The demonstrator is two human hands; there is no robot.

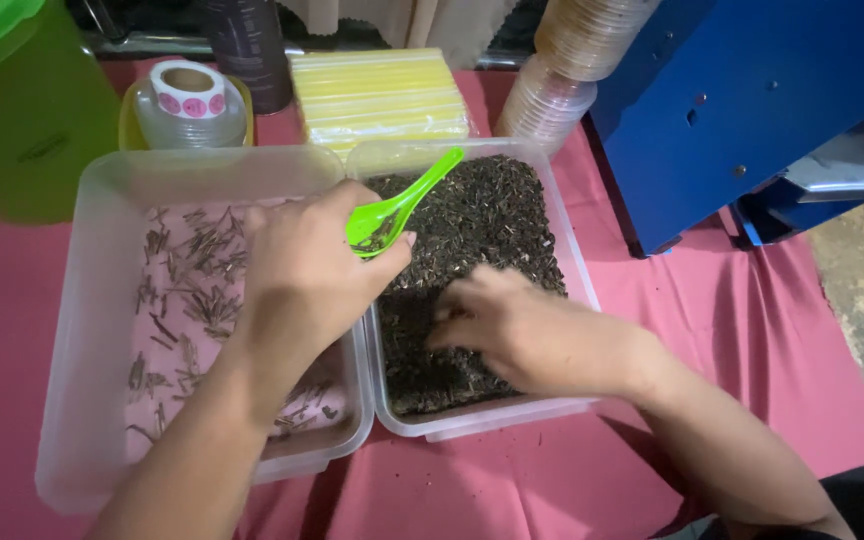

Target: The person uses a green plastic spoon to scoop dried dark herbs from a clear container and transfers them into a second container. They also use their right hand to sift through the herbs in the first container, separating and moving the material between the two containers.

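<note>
- Two clear tubs sit side by side mid-bench: dark tea-like leaf tub, stalk tub.
- Left hand, its grip closed round a loaded green spoon above the shared rims, could tip and scatter leaf among the stalks.
- Right hand, fingers loosely curled down in the leaf, pinching nothing I can tell, could flick bits onto the pink cloth.

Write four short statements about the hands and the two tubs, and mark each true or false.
1. The left hand holds a green spoon. True.
2. The right hand holds a spoon. False: its fingers rest in the dark leaves.
3. The left tub is fuller than the right tub. False: it holds only scattered stems.
4. Both tubs sit on a pink cloth. True.
</note>
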